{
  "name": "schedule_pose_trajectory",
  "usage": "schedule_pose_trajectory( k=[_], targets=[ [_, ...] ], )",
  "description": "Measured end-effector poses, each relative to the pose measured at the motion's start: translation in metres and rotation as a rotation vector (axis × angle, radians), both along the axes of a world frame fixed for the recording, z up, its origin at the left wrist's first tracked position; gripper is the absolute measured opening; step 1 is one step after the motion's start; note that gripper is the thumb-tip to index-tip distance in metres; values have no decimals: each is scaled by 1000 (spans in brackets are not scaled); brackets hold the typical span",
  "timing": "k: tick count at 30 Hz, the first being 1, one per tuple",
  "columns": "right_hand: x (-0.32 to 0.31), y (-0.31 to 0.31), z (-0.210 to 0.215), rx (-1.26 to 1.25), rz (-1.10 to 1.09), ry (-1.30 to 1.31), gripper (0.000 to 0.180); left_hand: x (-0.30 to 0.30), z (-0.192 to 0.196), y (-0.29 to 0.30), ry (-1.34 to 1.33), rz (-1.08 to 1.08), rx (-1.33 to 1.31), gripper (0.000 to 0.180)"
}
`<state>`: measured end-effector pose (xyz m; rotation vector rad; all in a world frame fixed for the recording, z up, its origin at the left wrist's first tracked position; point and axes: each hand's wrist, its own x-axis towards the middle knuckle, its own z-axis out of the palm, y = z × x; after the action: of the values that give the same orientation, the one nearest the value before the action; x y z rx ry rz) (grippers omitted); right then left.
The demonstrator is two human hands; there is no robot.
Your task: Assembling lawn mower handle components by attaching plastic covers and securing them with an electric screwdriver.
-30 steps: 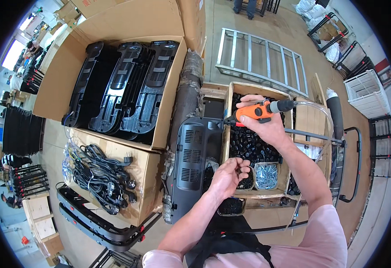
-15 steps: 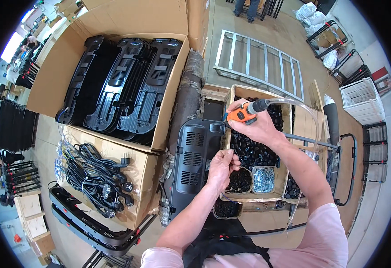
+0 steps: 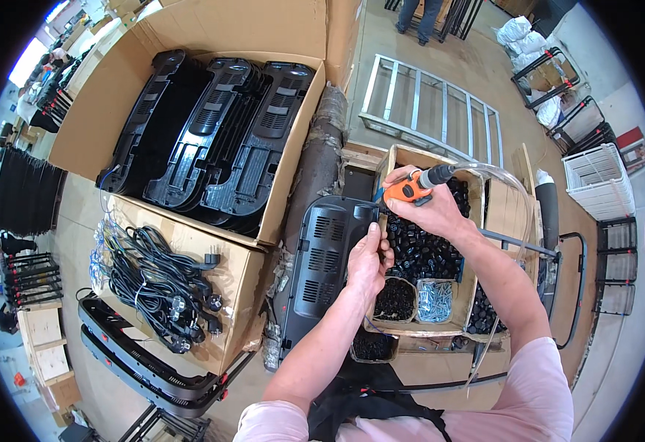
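Observation:
In my right hand (image 3: 440, 214) is an orange air screwdriver (image 3: 408, 190) with a clear hose (image 3: 520, 197) trailing from its back end. Its tip points left toward the upper right edge of a black vented plastic cover (image 3: 319, 269). My left hand (image 3: 367, 261) is just below, beside the cover's right edge, thumb up and fingers curled; whatever it may pinch is hidden. Right of the cover stands a wooden parts box (image 3: 460, 320). Black plastic caps (image 3: 427, 247) fill much of it, with silver screws (image 3: 434, 300) and small black screws (image 3: 395, 300) in trays.
On the left, a big cardboard box (image 3: 79, 140) holds several black covers. Bundled black power cables (image 3: 157, 287) lie on a carton in front of it. A worn padded roll (image 3: 322, 147) runs beside the box. Farther off are a metal rack frame (image 3: 418, 103) and a standing person's legs (image 3: 420, 18).
My left hand has risen slightly, its thumb now pointing up nearer the screwdriver's tip. The whole view has shifted a little; the right hand keeps its grip on the screwdriver.

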<state>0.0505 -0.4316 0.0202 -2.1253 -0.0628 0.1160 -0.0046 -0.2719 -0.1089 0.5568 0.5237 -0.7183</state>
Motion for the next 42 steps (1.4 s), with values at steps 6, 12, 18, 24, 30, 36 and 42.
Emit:
schedule_pose_trajectory(
  k=[6, 12, 18, 24, 30, 36, 42],
  targets=[
    [-4, 7, 1, 21, 0, -18, 40, 10, -2, -9, 96, 110, -12, 29],
    [-22, 18, 32, 325, -70, -45, 47, 26, 0, -4, 163, 236, -133, 26],
    [-22, 22, 36, 320, -50, -45, 48, 43, 6, 7, 145, 317, -428, 24],
    [-17, 30, 38, 281, -12, -51, 50, 43, 0, 22, 146, 290, -507, 23],
    [-14, 35, 37, 280, -3, -67, 49, 41, 8, 27, 151, 310, -475, 24],
    [5, 43, 24, 264, -48, -99, 47, 34, 17, 19, 48, 274, -325, 28],
    [26, 49, 2, 253, -4, -89, 50, 3, 16, 22, -35, 63, -252, 25]
  ],
)
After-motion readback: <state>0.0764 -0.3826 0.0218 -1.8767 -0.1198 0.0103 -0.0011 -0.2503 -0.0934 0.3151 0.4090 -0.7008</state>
